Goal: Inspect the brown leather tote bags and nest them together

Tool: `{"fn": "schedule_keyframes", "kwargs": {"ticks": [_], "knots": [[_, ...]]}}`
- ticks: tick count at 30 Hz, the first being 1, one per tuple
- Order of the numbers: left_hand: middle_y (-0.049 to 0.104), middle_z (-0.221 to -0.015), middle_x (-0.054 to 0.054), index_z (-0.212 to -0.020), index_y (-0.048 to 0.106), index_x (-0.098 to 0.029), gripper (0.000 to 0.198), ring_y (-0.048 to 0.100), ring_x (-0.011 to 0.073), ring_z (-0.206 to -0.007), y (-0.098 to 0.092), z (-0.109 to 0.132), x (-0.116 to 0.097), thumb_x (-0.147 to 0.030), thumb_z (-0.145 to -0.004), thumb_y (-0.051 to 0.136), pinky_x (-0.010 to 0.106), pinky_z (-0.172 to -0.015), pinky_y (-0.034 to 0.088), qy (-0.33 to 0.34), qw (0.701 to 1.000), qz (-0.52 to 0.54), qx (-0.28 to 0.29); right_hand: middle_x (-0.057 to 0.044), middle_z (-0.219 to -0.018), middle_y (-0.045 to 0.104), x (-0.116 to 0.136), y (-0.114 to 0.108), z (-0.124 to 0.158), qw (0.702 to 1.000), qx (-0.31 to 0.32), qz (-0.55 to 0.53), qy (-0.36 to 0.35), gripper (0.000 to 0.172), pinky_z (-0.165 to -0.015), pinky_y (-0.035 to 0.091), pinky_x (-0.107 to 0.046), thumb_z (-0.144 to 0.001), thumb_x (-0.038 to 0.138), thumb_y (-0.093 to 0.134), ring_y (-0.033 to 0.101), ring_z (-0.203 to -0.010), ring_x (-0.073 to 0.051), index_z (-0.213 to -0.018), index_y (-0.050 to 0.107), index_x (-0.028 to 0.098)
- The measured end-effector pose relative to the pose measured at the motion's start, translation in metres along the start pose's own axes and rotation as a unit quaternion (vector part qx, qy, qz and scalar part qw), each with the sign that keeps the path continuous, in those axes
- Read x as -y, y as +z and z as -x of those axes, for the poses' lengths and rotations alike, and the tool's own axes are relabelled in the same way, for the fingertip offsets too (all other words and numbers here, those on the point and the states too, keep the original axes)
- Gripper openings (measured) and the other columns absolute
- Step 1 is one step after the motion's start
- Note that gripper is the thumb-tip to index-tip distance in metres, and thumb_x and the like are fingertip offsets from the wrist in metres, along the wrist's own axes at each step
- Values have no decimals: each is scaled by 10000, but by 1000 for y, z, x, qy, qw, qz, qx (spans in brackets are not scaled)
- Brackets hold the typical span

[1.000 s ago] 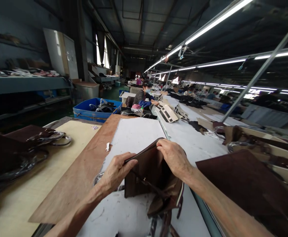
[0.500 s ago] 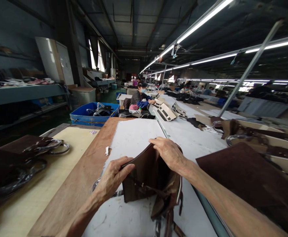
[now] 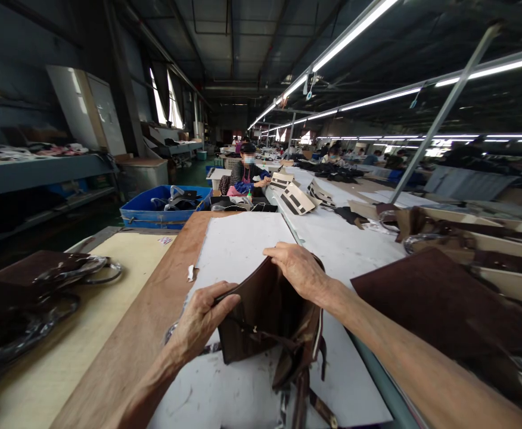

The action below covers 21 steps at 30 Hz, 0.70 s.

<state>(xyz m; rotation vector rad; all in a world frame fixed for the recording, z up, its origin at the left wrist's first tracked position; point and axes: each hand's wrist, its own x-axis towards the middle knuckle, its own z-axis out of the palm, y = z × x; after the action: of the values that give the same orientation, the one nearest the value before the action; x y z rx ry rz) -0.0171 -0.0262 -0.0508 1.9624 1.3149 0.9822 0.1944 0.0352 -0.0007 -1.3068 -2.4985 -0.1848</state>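
Note:
A dark brown handbag (image 3: 247, 328) stands on the white-covered table (image 3: 238, 238) in front of me, its mouth open and its dark inside showing. My left hand (image 3: 201, 319) pinches the bag's rim at the left corner, thumb on the near side. Further along the same rim, my right hand (image 3: 299, 268) grips the top edge, with the fingertips curled over it. Straps and a handle (image 3: 303, 393) hang from the bag's near right side onto the white sheet. Part of the bag's far side is hidden behind my right hand.
Brown bags with plastic-wrapped handles (image 3: 104, 268) lie on the left board. A brown panel (image 3: 426, 298) and more bags lie at right. Beyond are a blue bin (image 3: 162, 208), pale pattern pieces (image 3: 297, 199) and a seated masked co-worker (image 3: 247, 170).
The view has shifted slightly, so the surroundings sit a little further left and higher. Both hands keep their hold on the bag's rim. The co-worker's head and body have turned slightly.

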Motion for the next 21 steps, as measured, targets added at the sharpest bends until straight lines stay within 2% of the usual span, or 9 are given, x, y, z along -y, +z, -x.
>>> {"fn": "schedule_keyframes", "kwargs": {"ticks": [5, 10, 15, 21], "knots": [[624, -795, -20, -900, 625, -201, 309, 522, 129, -725, -1, 0, -1, -404, -825, 405, 186, -657, 393, 9, 1000, 9, 12, 0, -754, 579, -1, 1, -2, 1000, -1, -6, -7, 191, -635, 325, -216, -809, 128, 449, 521, -708, -117, -836, 615, 220], [626, -785, -22, -886, 620, -190, 321, 523, 129, -723, -8, 1, -2, -411, -828, 395, 187, -653, 392, 3, 1000, 5, 15, 0, -709, 556, 4, -6, 1, 1000, 5, 23, -5, 204, -597, 310, -223, -829, 159, 425, 501, -665, -117, -734, 600, 202], [633, -798, -15, -855, 632, -179, 337, 530, 138, -727, -24, 14, -3, -423, -810, 404, 190, -656, 409, -6, 1000, 1, 15, -8, -712, 559, 22, -11, 7, 999, -6, 44, -13, 229, -586, 304, -230, -836, 147, 395, 491, -648, -120, -740, 596, 198], [627, -766, 1, -899, 633, -173, 369, 528, 153, -732, -41, 37, -6, -431, -797, 390, 205, -653, 420, -36, 999, 15, 20, -12, -723, 580, 46, -5, 6, 999, 6, 34, 2, 226, -594, 311, -241, -831, 156, 398, 501, -636, -127, -711, 587, 191]]}}
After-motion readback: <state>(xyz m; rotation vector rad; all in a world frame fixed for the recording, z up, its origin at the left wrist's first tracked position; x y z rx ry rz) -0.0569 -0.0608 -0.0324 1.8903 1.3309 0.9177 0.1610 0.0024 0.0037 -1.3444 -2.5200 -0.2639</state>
